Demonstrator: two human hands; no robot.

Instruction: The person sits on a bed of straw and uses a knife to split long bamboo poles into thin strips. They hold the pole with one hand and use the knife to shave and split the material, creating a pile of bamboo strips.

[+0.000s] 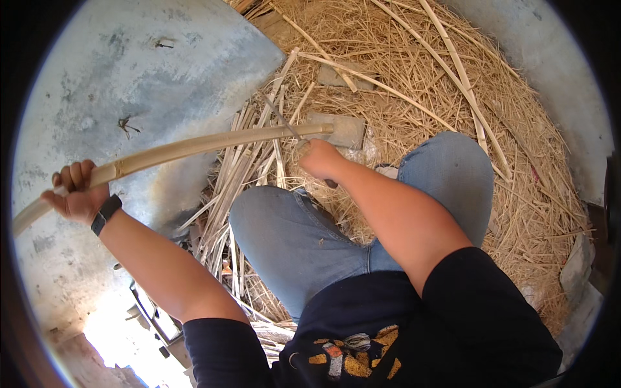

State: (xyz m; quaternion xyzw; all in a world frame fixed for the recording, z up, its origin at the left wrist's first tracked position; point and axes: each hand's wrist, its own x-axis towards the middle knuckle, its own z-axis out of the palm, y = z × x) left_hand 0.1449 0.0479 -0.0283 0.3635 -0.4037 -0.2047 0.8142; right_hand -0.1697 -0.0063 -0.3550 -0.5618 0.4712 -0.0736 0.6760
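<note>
Dark shirt (453, 330) cloth lies nearest, with an orange, yellow and grey print on its front. Out to the left, the left hand (81, 194), a black band (106, 215) on its wrist, is wrapped loosely around a pale bamboo pole (207, 143), fingers on the far edge and thumb on the near side. From there the pole runs rightward across the view in front of the knees, bowed by the lens, with a node just beside the left hand; its other end passes out at the rim. The right hand (321, 160) is closed in a fist on a knife (283, 119), the butt showing below the fist and the thin blade pointing up and left. That blade crosses the pole near its right end; whether it bites in, I cannot tell. Behind this end lies a flat grey block (352, 134), with another block (333, 75) farther off. Bent knees in blue jeans (291, 242) stand apart on either side. Split slats (226, 181) are heaped left of the left knee, and straw-like shavings (388, 39) cover the floor, with long strips (460, 77) crossing on them at upper right. Stained bluish-grey wall (174, 77) fills the upper left; a similar surface (550, 58) curves along the right. Bright light (123, 330) shows at lower left.
</note>
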